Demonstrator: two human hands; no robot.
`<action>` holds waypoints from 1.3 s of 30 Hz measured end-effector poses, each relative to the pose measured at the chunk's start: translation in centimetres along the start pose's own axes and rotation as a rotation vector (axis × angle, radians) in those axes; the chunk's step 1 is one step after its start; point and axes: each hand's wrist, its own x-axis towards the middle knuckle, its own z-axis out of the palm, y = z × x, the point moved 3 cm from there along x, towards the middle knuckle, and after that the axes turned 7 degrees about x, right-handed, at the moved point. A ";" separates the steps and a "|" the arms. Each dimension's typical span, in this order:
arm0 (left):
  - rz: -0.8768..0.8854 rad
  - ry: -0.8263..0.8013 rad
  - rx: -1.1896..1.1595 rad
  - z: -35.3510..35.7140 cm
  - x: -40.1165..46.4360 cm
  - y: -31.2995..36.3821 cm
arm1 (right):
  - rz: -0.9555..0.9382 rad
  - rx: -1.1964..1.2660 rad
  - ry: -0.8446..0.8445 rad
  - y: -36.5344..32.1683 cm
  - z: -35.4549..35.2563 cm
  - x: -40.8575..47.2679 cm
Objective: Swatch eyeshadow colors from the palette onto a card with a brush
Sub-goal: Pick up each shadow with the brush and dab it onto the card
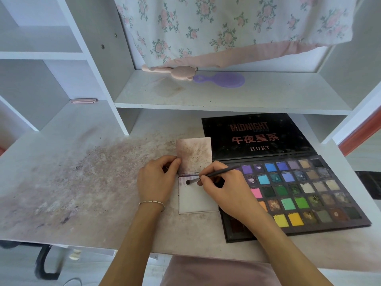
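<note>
Pinching the thin dark brush (214,174) in my right hand (222,188); left hand (156,182) grips the white folded card (195,201); near panel mostly bare, so many colours of the black multicolour palette (309,195) remain.

We see a matt white laminate desk (86,182), its smooth top dusted with rough pink-purple powder. The palette (292,195) looks like black card or plastic, its lid (257,135) faintly glossy; the pans are chalky and matt. The near card (195,201) is smooth white paper; the far card (194,154) is powder-stained. The brush (214,174) has a dark glossy handle and soft bristles. The floral curtain (226,25) is thin cloth.
</note>
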 end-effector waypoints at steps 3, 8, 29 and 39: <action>0.007 -0.004 0.007 0.0 0.0 0.0 | -0.014 0.109 0.033 -0.3 -0.3 -0.1; 0.009 -0.005 0.014 0.0 0.1 0.0 | -0.062 0.277 0.172 -0.6 -1.6 -0.6; 0.014 0.008 0.019 -0.1 0.0 0.1 | 0.021 -0.011 0.445 2.3 -10.5 -5.0; 0.006 0.014 0.001 -0.1 -0.1 0.3 | 0.031 -0.127 0.443 3.2 -10.0 -4.0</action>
